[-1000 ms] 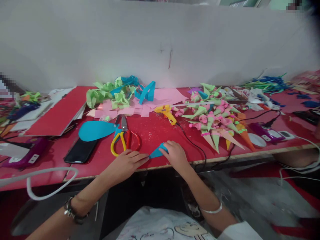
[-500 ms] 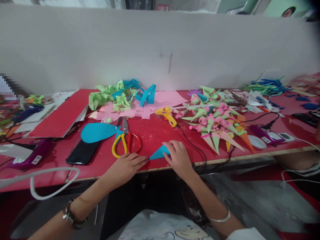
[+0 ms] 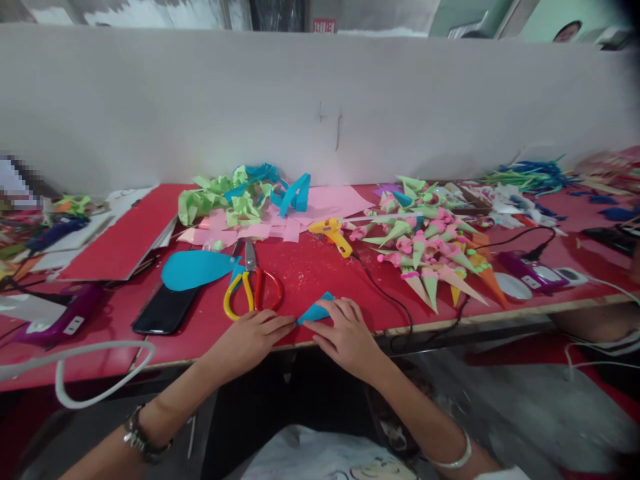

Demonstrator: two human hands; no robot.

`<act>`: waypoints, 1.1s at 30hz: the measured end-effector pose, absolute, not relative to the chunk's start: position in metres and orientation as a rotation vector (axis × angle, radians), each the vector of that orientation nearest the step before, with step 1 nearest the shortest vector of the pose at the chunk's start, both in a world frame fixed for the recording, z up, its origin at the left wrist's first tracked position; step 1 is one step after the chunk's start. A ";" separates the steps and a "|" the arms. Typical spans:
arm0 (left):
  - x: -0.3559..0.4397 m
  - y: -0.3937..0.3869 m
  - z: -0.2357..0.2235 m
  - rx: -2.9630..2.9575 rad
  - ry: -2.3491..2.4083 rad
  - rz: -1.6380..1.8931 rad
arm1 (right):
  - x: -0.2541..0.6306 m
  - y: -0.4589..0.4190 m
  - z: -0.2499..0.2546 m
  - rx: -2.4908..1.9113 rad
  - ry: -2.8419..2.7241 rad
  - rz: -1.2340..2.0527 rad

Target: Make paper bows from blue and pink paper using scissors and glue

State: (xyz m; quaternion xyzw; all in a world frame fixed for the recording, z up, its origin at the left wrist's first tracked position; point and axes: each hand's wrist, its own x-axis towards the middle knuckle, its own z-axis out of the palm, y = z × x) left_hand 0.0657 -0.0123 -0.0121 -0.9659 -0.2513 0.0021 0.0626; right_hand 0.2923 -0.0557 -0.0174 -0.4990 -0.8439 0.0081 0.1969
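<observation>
A small piece of blue paper (image 3: 315, 312), partly rolled to a point, lies at the table's front edge between my hands. My left hand (image 3: 253, 341) has its fingers closed at the paper's pointed left tip. From the right, my right hand (image 3: 346, 333) grips the paper, fingers over it and thumb on the near side; its fingers hide part of the paper. Just beyond my left hand lie scissors (image 3: 253, 283) with one yellow and one red handle. A blue teardrop-shaped paper (image 3: 197, 269) rests partly over a black phone (image 3: 165, 310).
A yellow glue gun (image 3: 333, 235) with a black cord sits behind my right hand. Paper cones (image 3: 425, 247) are heaped at right. Green and blue paper scraps (image 3: 220, 197) lie at the back. A red board (image 3: 123, 237) and purple power boxes (image 3: 533, 273) flank the work area.
My right hand has shifted slightly down and left over the blue paper, covering its right end and turning it further. The left hand stays at the tip. The view has tilted slightly.
</observation>
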 end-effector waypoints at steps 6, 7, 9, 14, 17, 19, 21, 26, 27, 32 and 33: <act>0.065 -0.011 -0.012 -2.933 -0.749 0.000 | 0.313 -0.055 -0.016 -1.432 -2.335 0.008; 0.065 -0.011 -0.012 -2.930 -0.750 0.002 | 0.317 -0.055 -0.017 -1.444 -2.325 0.003; 0.065 -0.011 -0.012 -2.924 -0.741 -0.004 | 0.324 -0.055 -0.016 -1.473 -2.309 -0.005; 0.064 -0.011 -0.014 -2.921 -0.730 -0.018 | 0.334 -0.060 -0.016 -1.568 -2.266 0.017; 0.064 -0.012 -0.014 -2.914 -0.725 -0.007 | 0.337 -0.064 -0.018 -1.590 -2.240 0.031; 0.064 -0.013 -0.013 -2.905 -0.726 0.003 | 0.341 -0.065 -0.020 -1.593 -2.225 0.053; 0.064 -0.014 -0.012 -2.901 -0.735 0.006 | 0.347 -0.062 -0.020 -1.559 -2.215 0.111; 0.064 -0.017 -0.014 -2.913 -0.801 -0.020 | 0.349 -0.047 -0.015 -1.421 -2.128 0.255; 0.065 -0.017 -0.015 -2.923 -0.817 -0.030 | 0.345 -0.044 -0.014 -1.402 -2.107 0.287; 0.069 -0.021 -0.010 -3.029 -0.958 -0.167 | 0.323 -0.030 -0.015 -1.368 -2.137 0.570; 0.071 -0.022 -0.009 -3.047 -0.997 -0.213 | 0.320 -0.028 -0.016 -1.383 -2.137 0.597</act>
